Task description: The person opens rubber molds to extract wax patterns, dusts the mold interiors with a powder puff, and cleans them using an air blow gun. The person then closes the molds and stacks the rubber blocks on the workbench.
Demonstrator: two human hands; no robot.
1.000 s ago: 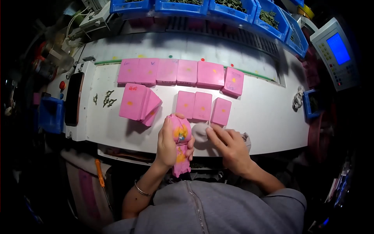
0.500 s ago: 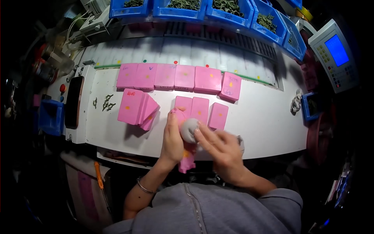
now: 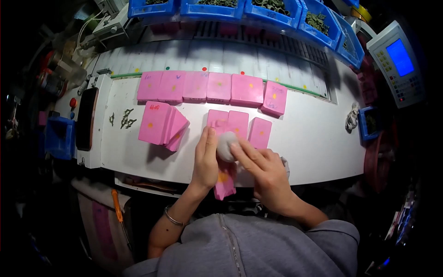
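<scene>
My left hand is closed around a pink rubber mould, whose bent, uneven lower end hangs below the fingers. With bunched fingers my right hand grips a round, pale grey cloth pouch, pressed against the mould. The pouch hides the mould's middle. Just beyond my hands stand more pink blocks, one partly behind the pouch and another to its right. To the left is a leaning stack of pink moulds, the front one marked in red.
A row of pink blocks spans the white table. Small greenish pieces and a phone lie left. Blue bins of small parts line the back. A device with a blue screen stands right.
The mould's lower end has shifted slightly up and right and looks bent differently. My right hand and the pouch remain against it, and the whole view has moved a little.
</scene>
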